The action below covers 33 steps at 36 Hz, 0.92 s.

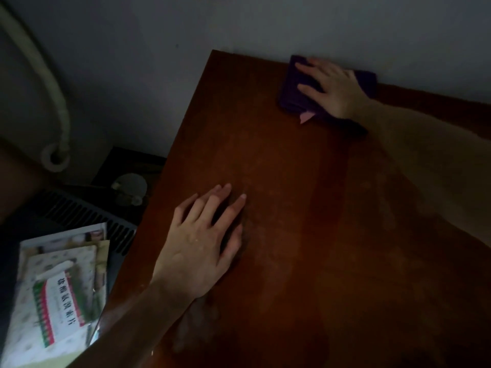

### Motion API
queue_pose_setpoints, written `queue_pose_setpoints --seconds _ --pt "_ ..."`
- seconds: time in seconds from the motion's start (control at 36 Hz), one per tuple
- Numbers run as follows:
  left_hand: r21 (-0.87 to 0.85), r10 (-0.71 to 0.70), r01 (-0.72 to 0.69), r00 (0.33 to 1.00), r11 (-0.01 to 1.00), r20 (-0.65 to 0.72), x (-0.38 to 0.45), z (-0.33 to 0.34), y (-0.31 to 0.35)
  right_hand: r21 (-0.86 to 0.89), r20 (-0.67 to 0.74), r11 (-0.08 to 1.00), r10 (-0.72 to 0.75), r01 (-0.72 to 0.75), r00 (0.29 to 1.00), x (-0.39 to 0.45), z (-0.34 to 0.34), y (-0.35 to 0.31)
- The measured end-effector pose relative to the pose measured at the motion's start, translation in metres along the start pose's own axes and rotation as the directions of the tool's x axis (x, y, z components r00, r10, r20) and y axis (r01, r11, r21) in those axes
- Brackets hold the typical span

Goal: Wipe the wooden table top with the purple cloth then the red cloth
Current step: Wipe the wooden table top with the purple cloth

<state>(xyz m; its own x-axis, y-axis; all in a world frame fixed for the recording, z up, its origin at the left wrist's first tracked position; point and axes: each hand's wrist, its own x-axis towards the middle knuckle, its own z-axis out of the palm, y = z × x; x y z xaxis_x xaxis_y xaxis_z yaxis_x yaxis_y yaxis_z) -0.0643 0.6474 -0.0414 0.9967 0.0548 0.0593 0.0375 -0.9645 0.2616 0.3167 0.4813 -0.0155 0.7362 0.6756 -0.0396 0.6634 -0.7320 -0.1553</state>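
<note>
Folded dark purple cloth (297, 94): laid flat at the far edge of the reddish-brown wooden table top (292, 235), against the wall, where wiping is judged to be under way. It is pressed down by the right hand (332, 88), fingers spread open, nothing gripped. Left hand (202, 243): rested open and empty mid-table, apparently as a brace. Red cloth: not seen. Printed packets (58, 301): kept off the table, at the left.

Reddish wooden table top (279, 181) with dull sheen, soft matt purple cloth (295, 94), glossy paper packets (61, 296)
</note>
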Motion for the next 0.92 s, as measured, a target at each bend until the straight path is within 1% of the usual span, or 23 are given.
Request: queue_pose_setpoints --seconds 0.11,0.25,0.36,0.5,0.58,0.72,0.78,0.86,0.92 --pt "0.01 -0.011 0.011 1.0 1.0 0.001 0.0 -0.002 0.001 0.018 -0.036 0.995 0.098 -0.097 0.995 -0.008 0.003 -0.008" --pt "0.024 -0.009 0.009 1.0 1.0 -0.004 0.0 -0.004 0.004 0.066 -0.038 0.959 0.279 -0.277 0.959 -0.039 0.008 -0.028" --pt "0.024 -0.01 0.011 1.0 1.0 -0.024 -0.001 -0.004 0.005 0.056 -0.048 0.947 0.32 -0.318 0.946 -0.085 0.018 -0.049" --pt "0.031 -0.021 0.022 0.999 0.999 -0.043 -0.002 -0.004 0.006 0.054 -0.079 0.945 0.327 -0.323 0.942 -0.176 0.037 -0.091" --pt "0.036 -0.005 0.007 0.998 0.999 -0.065 -0.004 -0.002 0.005 0.045 -0.134 0.946 0.323 -0.32 0.937 -0.24 0.051 -0.122" --pt "0.041 0.012 -0.009 0.996 0.999 -0.088 -0.008 -0.007 0.008 0.029 -0.182 0.963 0.268 -0.268 0.946 -0.339 0.069 -0.17" --pt "-0.001 -0.038 0.038 0.993 0.999 -0.115 -0.012 -0.009 0.013 0.005 -0.167 0.97 0.239 -0.241 0.957 -0.372 0.071 -0.182" --pt "-0.134 -0.131 0.112 0.98 0.985 -0.149 -0.016 -0.009 0.027 0.0 -0.116 0.987 0.158 -0.159 0.981 -0.402 0.07 -0.182" --pt "-0.181 -0.107 0.08 0.984 0.98 -0.143 -0.015 -0.006 0.037 0.019 -0.086 0.995 0.097 -0.095 0.992 -0.405 0.065 -0.172"
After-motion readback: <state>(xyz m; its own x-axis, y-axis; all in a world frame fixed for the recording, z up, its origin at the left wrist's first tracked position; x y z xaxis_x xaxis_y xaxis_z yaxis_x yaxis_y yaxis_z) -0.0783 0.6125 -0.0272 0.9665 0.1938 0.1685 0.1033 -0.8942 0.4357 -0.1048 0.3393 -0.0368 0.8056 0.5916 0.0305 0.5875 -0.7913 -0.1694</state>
